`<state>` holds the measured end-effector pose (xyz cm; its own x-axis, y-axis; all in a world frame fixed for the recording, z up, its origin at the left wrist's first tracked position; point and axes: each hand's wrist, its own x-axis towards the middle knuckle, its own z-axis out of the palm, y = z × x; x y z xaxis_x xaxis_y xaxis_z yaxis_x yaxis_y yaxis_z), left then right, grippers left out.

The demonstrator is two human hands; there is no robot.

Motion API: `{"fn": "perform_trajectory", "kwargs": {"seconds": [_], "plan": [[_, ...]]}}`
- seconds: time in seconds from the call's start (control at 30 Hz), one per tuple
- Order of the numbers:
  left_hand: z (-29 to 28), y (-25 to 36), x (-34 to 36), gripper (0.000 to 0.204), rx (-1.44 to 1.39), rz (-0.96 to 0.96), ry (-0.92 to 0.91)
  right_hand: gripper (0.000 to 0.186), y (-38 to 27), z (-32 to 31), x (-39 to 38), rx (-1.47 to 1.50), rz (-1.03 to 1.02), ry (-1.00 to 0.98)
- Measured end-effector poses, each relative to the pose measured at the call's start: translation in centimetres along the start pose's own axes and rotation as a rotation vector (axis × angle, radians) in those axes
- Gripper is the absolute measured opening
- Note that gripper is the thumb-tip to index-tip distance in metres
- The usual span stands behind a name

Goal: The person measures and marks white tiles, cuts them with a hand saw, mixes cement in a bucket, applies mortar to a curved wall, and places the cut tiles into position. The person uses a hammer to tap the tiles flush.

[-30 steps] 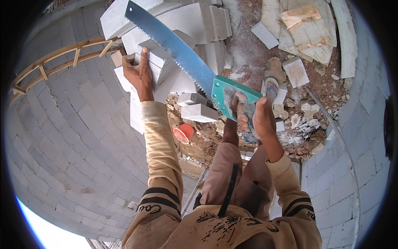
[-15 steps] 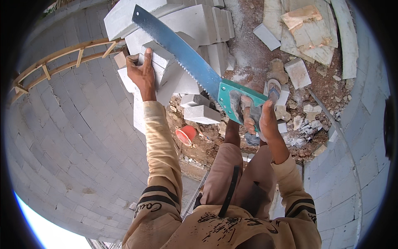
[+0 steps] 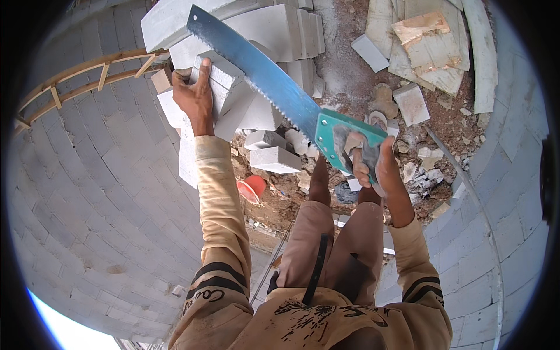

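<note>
My right hand (image 3: 385,166) grips the green handle of a hand saw (image 3: 259,73) with a long blue blade and coarse teeth. The blade slants up to the far left, its middle crossing the right corner of a pale grey block (image 3: 224,76). Whether the teeth are inside the block cannot be made out. My left hand (image 3: 195,96) clasps the block's left side, thumb on its top and fingers bent over the edge, partly hidden. That block rests on a stack of similar white blocks (image 3: 256,114).
Further left a wooden ladder-like frame (image 3: 105,73) lies along a grey block wall (image 3: 105,204). An orange-red bucket (image 3: 252,188) stands below the stack. Rubble, a loose block (image 3: 411,104), boards (image 3: 434,49) and a long pipe (image 3: 466,175) occupy the right side.
My right hand has drawn the saw back toward the lower right, so the handle sits further from the block. My left hand keeps its hold, and the view has shifted slightly.
</note>
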<state>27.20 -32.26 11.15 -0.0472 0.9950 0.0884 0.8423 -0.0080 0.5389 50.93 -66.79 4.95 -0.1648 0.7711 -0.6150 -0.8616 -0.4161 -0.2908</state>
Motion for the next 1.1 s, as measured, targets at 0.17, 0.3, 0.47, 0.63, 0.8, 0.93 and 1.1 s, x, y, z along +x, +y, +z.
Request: {"fn": "perform_trajectory", "kwargs": {"seconds": [0.17,0.3,0.47,0.63,0.8,0.93,1.1], "plan": [[0.2,0.6,-0.4,0.052,0.114,-0.088,0.014,0.097,-2.7,2.5,-1.1,-0.07,-0.017,-0.041],[0.0,1.0,-0.3,0.052,0.046,0.055,0.047,0.091,-3.5,4.4,5.7,-0.235,-0.092,0.135],[0.0,0.3,-0.6,0.052,-0.008,0.022,-0.003,0.099,-3.3,0.7,-2.6,0.082,0.127,-0.002],[0.1,0.6,-1.0,0.054,0.002,0.008,0.009,0.1,-3.9,3.1,2.0,-0.073,0.112,0.068],[0.0,1.3,-0.6,0.045,0.156,-0.077,-0.02,0.095,-5.0,5.2,5.0,-0.213,0.042,-0.037],[-0.1,1.0,-0.6,0.05,0.055,0.021,0.014,0.094,-4.4,3.5,-1.8,-0.04,-0.067,-0.069],[0.1,0.9,-0.2,0.058,0.092,-0.034,0.0,0.093,-4.0,6.2,5.5,-0.149,-0.025,0.036]]}}
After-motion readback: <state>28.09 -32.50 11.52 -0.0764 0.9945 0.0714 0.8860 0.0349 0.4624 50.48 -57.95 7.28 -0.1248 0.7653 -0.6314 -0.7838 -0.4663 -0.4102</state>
